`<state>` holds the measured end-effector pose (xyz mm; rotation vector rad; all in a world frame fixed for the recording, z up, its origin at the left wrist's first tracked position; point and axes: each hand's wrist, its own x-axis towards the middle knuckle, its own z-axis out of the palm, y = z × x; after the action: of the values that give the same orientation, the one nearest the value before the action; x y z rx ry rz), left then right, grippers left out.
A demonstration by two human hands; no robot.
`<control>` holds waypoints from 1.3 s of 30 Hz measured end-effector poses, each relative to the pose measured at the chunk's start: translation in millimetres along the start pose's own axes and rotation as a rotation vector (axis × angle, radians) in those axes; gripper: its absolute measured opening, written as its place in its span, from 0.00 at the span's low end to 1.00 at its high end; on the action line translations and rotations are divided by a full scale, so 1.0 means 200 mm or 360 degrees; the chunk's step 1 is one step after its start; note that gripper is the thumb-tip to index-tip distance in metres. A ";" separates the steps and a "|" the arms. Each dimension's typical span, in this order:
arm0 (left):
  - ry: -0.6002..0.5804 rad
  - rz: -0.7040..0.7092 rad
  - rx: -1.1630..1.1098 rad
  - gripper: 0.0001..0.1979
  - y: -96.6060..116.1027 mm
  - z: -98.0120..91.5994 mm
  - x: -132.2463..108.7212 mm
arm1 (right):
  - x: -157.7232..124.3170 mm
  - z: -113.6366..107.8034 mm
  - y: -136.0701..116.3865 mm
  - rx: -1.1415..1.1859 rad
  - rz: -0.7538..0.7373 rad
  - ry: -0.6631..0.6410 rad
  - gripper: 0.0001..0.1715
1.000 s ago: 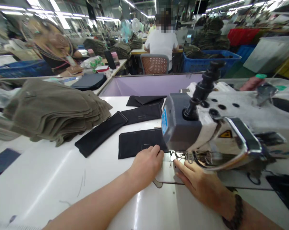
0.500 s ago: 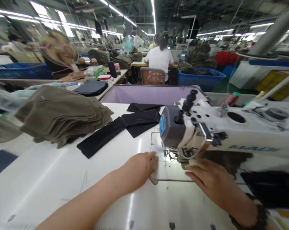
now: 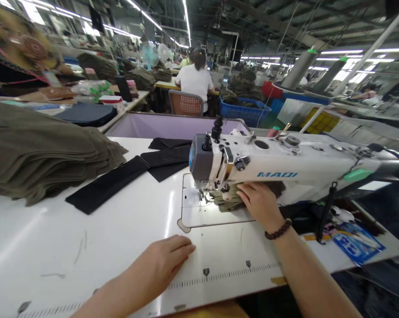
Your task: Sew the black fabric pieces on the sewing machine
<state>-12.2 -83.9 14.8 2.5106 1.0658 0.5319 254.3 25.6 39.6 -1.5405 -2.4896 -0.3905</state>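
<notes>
A white sewing machine (image 3: 272, 170) stands on the white table (image 3: 120, 238). Under its arm, right of the needle area, lies bunched olive fabric (image 3: 227, 198). My right hand (image 3: 259, 203) reaches in beside the machine's head, its fingers on this fabric; whether they grip it is hard to tell. A dark bead bracelet is round that wrist. My left hand (image 3: 171, 256) rests on the table in front of the metal plate (image 3: 193, 214), fingers together and slightly curled, with nothing visible in them.
Black fabric strips (image 3: 110, 183) lie left of the machine. A tall stack of olive pieces (image 3: 47, 150) is at the left. Behind the table is a lilac-lined bin (image 3: 166, 126). A person in white (image 3: 194, 79) sits further back. A blue packet (image 3: 356, 243) lies at the right.
The view has turned to the right. My left hand has drawn back from the plate toward the table's front edge. My right hand has moved further in under the machine's arm, onto the olive fabric.
</notes>
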 end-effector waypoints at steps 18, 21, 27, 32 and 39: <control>0.0157 0.0019 -0.0148 0.14 -0.08 0.08 0.01 | 0.12 0.03 0.01 0.0147 0.0098 -0.0192 0.12; 0.0169 0.0013 -0.0142 0.15 -0.08 0.08 0.01 | 0.13 0.04 0.00 0.0208 0.0143 -0.0159 0.12; 0.0153 -0.0022 -0.0143 0.14 -0.08 0.09 0.01 | 0.15 0.08 -0.01 0.0269 0.0287 0.0015 0.14; 0.0224 0.0041 -0.0117 0.14 -0.10 0.10 0.00 | 0.16 0.13 0.05 0.0392 0.0428 0.0275 0.15; 0.0277 0.0122 -0.0067 0.14 -0.11 0.10 0.00 | -0.22 0.03 0.10 0.0578 0.0431 0.0559 0.15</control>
<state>-16.1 -73.9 -11.5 2.5132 1.0105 0.7990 291.1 -0.5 23.3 -1.4805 -1.9283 -0.1387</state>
